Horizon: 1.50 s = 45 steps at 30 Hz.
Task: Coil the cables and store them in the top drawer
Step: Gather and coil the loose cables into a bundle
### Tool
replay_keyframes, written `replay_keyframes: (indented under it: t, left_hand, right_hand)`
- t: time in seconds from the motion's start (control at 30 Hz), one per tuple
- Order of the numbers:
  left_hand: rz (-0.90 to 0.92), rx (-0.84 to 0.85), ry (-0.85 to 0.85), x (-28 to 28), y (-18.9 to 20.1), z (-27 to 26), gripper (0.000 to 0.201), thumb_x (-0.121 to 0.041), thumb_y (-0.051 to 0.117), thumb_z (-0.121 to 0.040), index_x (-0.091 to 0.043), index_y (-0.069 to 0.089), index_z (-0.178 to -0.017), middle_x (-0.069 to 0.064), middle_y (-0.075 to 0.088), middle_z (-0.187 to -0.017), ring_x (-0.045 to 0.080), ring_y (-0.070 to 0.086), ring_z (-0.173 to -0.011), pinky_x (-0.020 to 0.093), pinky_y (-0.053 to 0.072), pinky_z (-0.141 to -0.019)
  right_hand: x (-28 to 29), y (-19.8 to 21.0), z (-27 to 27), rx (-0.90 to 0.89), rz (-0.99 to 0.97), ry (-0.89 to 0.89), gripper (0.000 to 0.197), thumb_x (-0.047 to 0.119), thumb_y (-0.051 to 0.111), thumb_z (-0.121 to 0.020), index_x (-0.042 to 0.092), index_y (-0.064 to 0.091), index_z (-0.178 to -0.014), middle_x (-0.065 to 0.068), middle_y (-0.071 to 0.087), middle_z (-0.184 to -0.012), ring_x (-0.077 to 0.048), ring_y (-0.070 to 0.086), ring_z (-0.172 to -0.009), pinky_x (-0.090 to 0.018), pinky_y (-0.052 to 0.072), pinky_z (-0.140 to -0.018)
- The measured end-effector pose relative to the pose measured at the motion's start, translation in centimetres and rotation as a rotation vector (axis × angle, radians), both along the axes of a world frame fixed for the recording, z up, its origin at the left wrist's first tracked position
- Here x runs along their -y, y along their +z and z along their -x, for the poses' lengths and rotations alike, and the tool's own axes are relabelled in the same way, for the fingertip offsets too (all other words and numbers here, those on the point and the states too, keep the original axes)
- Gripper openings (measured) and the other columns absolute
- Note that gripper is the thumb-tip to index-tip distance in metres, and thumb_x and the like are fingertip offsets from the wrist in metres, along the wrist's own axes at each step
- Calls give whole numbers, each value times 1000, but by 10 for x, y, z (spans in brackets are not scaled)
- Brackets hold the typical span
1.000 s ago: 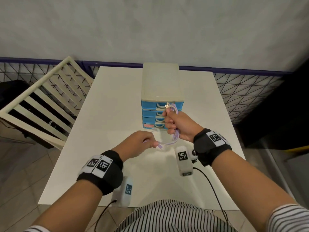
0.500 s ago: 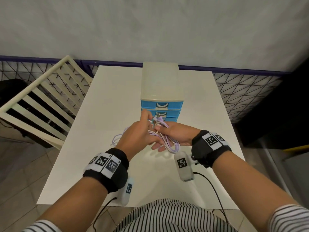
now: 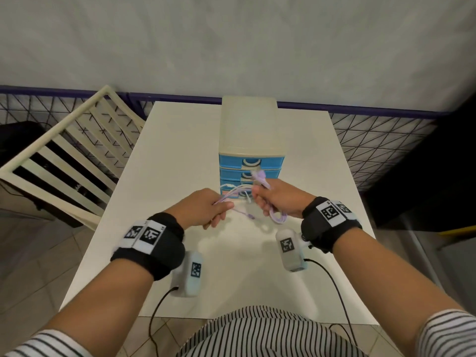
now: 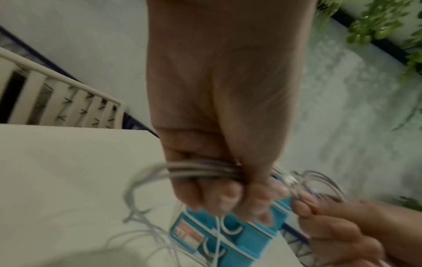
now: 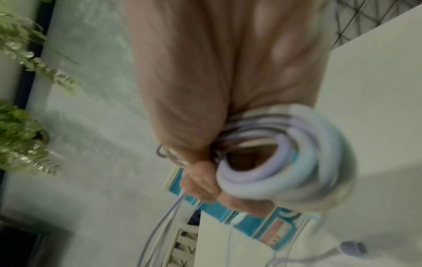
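The right hand (image 3: pixel 279 199) holds the coiled purple cable (image 3: pixel 278 216) tight in its curled fingers; the left hand (image 3: pixel 203 211) pinches the loose strands; both hands are above the worktop (image 3: pixel 180 150), just in front of the blue drawers (image 3: pixel 251 163), all closed.

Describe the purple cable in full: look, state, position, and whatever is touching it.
The purple cable is thin, pale lilac and flexible. It is partly coiled: the right hand grips a bundle of loops, with a plug end sticking up above the fist. Several strands stretch across to the left hand, which grips them. A loose end with a plug hangs between the hands over the white table, in front of the closed drawer unit.
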<state>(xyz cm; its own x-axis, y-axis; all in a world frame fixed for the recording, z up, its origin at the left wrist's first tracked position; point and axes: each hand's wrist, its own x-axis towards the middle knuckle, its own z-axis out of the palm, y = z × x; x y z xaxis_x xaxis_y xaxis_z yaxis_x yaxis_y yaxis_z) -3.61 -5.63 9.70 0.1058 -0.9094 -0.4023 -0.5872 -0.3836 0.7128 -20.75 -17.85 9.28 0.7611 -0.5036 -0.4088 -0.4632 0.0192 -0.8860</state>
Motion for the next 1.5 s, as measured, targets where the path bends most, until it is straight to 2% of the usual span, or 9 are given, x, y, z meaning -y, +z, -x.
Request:
replay_keyframes:
  t: [0.17, 0.37, 0.43, 0.53, 0.67, 0.8, 0.9, 1.17, 1.5]
  left_hand:
    - [1, -265, 8, 0, 3, 20, 35, -31, 29, -101, -18, 41, -71, -3, 36, -61, 8, 32, -51, 19, 30, -50]
    - [198, -195, -9, 6, 5, 53, 31, -24, 29, -101, -13, 44, -77, -5, 38, -65, 5, 38, -57, 17, 34, -61]
    - [217, -130, -42, 6, 10, 56, 28, -21, 29, -102, -7, 47, -86, -6, 45, -68, 1, 46, -61, 11, 38, -63]
    - [166, 68, -89, 11, 18, 60, 33, -18, 30, -101, 1, 57, -108, 6, 54, -88, 18, 50, -83, 33, 46, -87]
    - [114, 167, -141, 14, 12, 63, 24, -18, 34, -99, -13, 58, -94, 4, 54, -83, 20, 50, -84, 33, 42, -80]
    - [106, 76, -134, 15, 8, 69, 34, -17, 33, -100, 4, 44, -125, 20, 60, -97, 27, 55, -79, 18, 36, -64]
    - [62, -87, -149, 11, 2, 76, 29, -19, 31, -101, -5, 56, -100, 27, 57, -100, 35, 57, -88, 31, 47, -73]
    - [45, -196, -155, -4, -9, 67, 38, -23, 32, -100, -17, 45, -65, -5, 41, -61, -2, 41, -46, 6, 33, -49]
    - [369, -93, 142, 0, -10, 33, 29, -26, 82, -67, -17, 55, -73, -9, 51, -63, 3, 40, -56, 16, 33, -53]
  right_hand:
    - [2, -8, -4, 72, -13, -158, 28, 26, 37, -102, 14, 46, -78, -1, 39, -60, -7, 40, -41, -27, 41, -52]
    - [-9, -6, -16, 71, -280, -121, 71, 80, 40, -75, 10, 52, -77, -13, 47, -62, -21, 45, -59, -27, 36, -64]
    - [-14, -5, -17, 102, -435, -81, 71, 72, 37, -83, 8, 62, -64, -3, 50, -54, -13, 52, -56, -24, 44, -68]
    - [-20, -7, -17, 155, -564, -68, 61, 58, 59, -82, 0, 62, -99, -13, 54, -93, -23, 53, -93, -35, 46, -99]
    - [-20, -8, -19, 164, -477, -198, 28, 36, 51, -95, 13, 56, -80, -1, 60, -60, -13, 58, -57, -23, 49, -56]
    - [-13, -13, -20, 159, -296, -297, 29, 42, 49, -95, 15, 50, -83, 0, 52, -64, -10, 54, -55, -20, 45, -52]
    - [-7, -10, -21, 283, -241, -385, 32, 40, 44, -97, 16, 43, -77, 0, 42, -66, -10, 49, -57, -19, 51, -53]
    - [2, 5, -17, 658, -549, -543, 31, 40, 42, -98, 16, 46, -78, 5, 36, -58, -8, 41, -48, -23, 48, -52]
    - [4, 10, -7, 284, -356, -233, 18, 23, 50, -97, 9, 56, -87, 4, 44, -52, -8, 44, -43, -21, 47, -45]
